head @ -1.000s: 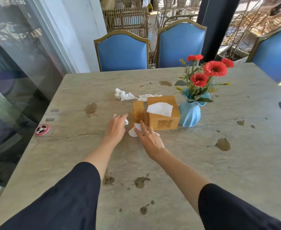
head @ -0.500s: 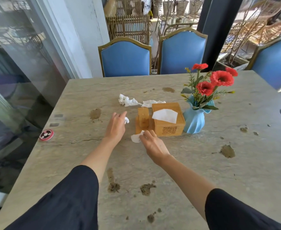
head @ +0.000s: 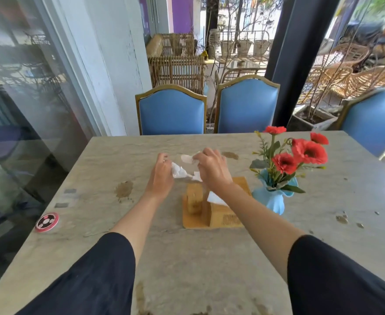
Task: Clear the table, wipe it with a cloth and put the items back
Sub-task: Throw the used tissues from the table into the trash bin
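After reaching past the wooden tissue box (head: pixel 223 218), now pinching crumpled tissues (head: pixel 179 172) with left hand (head: pixel 161 177) and right hand (head: pixel 212 170), clearing litter first.

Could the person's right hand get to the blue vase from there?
Probably yes: the blue vase stands just right of the right hand, bare table between, though that hand grips a crumpled tissue.

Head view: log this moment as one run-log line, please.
stage: clearing | left hand: grips crumpled tissues | right hand: pinches crumpled tissues | tissue box, vase: on table | wiping: not yet done
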